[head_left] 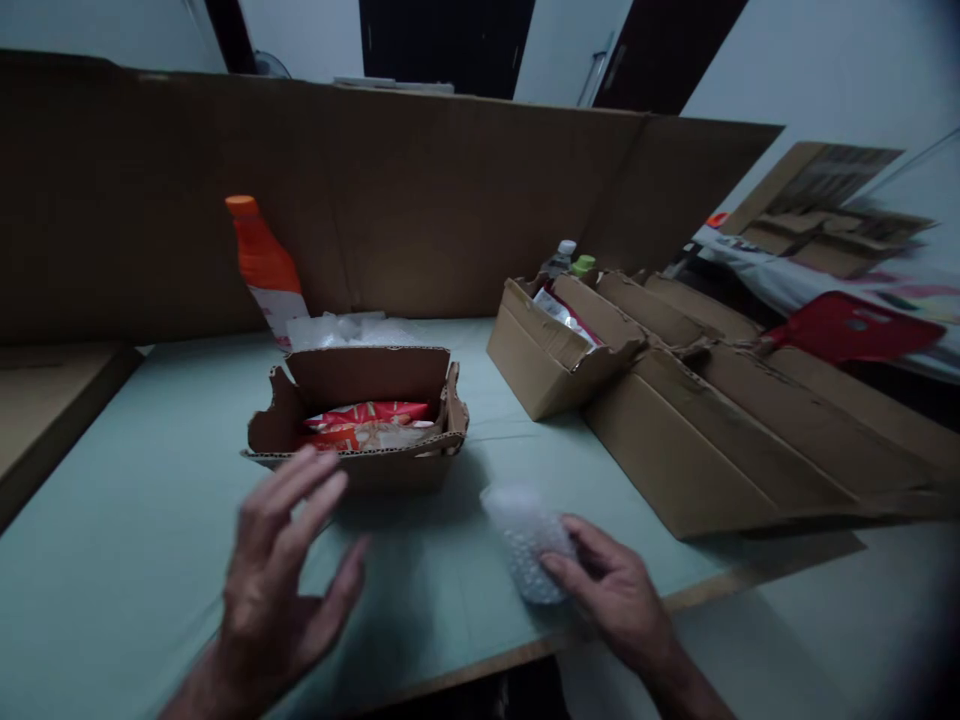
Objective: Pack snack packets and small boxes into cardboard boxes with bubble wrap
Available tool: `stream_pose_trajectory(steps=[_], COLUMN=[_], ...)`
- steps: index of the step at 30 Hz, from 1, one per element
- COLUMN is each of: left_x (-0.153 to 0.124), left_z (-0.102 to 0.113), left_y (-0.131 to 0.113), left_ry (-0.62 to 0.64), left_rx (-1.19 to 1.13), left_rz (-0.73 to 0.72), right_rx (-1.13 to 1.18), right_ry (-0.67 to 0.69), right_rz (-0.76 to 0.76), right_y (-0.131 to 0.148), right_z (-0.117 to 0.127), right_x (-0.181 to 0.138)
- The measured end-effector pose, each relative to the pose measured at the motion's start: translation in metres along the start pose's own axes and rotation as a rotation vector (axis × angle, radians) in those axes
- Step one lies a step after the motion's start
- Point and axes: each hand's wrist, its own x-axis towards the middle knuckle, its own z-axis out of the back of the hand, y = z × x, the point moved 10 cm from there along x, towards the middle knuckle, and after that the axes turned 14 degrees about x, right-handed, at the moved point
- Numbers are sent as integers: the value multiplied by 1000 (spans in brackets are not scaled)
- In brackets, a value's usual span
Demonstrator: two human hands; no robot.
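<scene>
Fingers and thumb of my right hand [611,590] pinch a piece of bubble wrap [529,550] by its right side, above the front part of the table. Whether anything is wrapped inside it I cannot tell. My left hand [289,560] is raised with fingers spread and holds nothing; it is slightly blurred. Just beyond its fingertips stands an open cardboard box [390,472]. Inside that box lie red and orange snack packets [367,425], partly hidden by the front wall.
Behind the box are clear plastic wrap [349,330] and an orange-capped bottle [270,265]. Several open cardboard boxes [705,440] stand at right, one holding a packet [562,315]. A tall cardboard panel [450,200] closes off the back. The table's front edge [480,670] runs close by.
</scene>
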Motion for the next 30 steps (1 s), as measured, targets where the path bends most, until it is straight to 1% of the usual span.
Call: stream_pose_trajectory(steps=[1,2,4,6,8,9,11,13,14,17,19,21,23,25,27,28,29,30], left_x=[12,21,28,19,6,0,-7,-8,-7,-5,-5,-6,-7,-6,-5,-4,-6,-9], left_z=[10,13,6,-6,-11,-10,-8,-7,-7,-9,-10,-12,-13,-12,-4,3,11,18], left_y=[9,17,27,30,30,30,31,31,30,33,36,36,34,32,33,37,45,57], left_ry=[-54,-66,-19,47,59,48,23,9,8,22,20,21,35,35,-10,-51,-99,-142], left_rx=[112,189,250,229,190,175,152,137,129,104,94,92,98,106,119,122,117,106], left_rz=[-25,-42,-92,-141,-153,-145,-127,-137,-150,-176,-181,-204,-230,-239,-197,-143,-61,39], right_rx=[-28,-61,-135,-219,-305,-344,-406,-476,-534,-805,-998,-1155,-1265,-1291,-1192,-1094,-972,-838], right_ry=[-28,-43,-49,-48,-26,16,172,384,493,806,980,1073,1098,1112,1096,1037,933,779], right_rz=[61,129,274,405,503,530,538,497,459,322,287,340,388,390,435,494,561,620], right_y=[18,38,78,116,146,157,169,168,163,131,107,89,77,73,84,98,115,132], right_z=[10,18,23,18,2,-11,-47,-91,-113,-173,-205,-230,-246,-249,-239,-226,-208,-181], right_x=[9,18,33,46,61,70,90,110,118,131,130,129,130,131,130,129,129,128])
